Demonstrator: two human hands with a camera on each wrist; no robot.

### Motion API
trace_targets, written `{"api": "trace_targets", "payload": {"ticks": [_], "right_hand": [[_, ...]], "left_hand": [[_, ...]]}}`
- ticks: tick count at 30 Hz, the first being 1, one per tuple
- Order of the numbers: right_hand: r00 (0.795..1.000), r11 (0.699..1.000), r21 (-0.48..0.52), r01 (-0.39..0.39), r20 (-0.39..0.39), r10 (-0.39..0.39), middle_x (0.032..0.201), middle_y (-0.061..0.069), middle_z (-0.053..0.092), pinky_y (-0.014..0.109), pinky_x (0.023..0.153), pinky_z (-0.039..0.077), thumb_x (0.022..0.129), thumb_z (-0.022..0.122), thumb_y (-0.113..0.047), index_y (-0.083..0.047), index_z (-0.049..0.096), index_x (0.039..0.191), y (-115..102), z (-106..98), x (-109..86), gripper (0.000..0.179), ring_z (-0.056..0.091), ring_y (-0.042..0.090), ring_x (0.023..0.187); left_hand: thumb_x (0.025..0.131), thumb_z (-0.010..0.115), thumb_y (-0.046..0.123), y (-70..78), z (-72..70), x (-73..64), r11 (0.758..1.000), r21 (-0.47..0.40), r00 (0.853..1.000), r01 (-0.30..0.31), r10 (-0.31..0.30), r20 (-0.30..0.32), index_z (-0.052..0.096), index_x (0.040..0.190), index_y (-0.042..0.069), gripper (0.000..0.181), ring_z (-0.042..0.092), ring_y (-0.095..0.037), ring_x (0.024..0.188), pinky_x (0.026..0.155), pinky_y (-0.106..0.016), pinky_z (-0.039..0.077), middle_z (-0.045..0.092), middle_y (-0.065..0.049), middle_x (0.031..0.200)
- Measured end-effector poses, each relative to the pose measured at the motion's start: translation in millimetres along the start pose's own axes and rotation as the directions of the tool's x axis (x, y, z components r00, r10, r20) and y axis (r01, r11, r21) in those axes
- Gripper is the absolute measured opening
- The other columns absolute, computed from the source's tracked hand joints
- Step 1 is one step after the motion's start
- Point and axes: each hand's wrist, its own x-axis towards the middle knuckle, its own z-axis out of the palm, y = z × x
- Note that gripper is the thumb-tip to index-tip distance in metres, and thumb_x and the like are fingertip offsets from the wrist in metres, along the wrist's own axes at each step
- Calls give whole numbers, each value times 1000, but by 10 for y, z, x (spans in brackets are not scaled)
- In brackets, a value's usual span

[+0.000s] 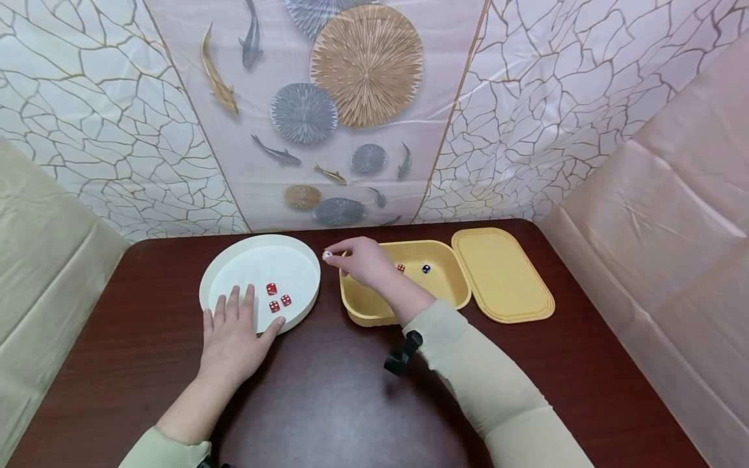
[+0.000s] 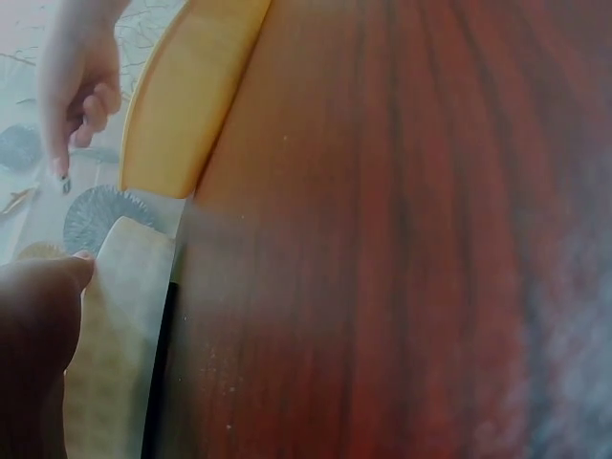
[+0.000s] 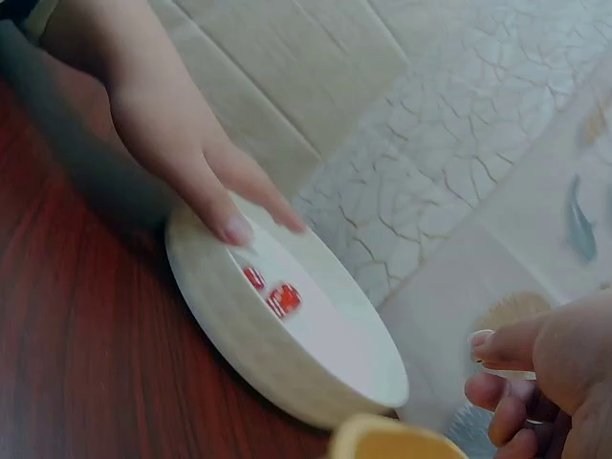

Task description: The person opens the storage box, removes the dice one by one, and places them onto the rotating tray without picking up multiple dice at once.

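My right hand pinches a small whitish die between thumb and fingertips, in the space between the white round tray and the yellow box. My left hand lies over the tray's near left rim, its fingers straight and spread, the thumb at the front rim. Inside the tray sit three red dice, one red die a little behind the others. The yellow box holds a red die and a blue die; my right forearm hides part of its inside.
To the right of the box, the yellow lid lies flat against its side. All this stands on a dark reddish-brown table. Patterned cloth hangs behind the table, with plain beige cloth along the sides.
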Motion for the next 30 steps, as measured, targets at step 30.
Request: {"api": "trace_targets", "payload": {"ticks": [30], "right_hand": [[991,893,-443,76,131,-19,119,-16,68,28,89,49,95,66,-40,-35,73,119,-408,809,306,25,60,7,109]], "left_hand": [[95,49,64,-29,17,-4,1000,2,1000,-7,7,-16,20,157,3,91,12,-52,143,113,-68,1,19,-29,158]]}}
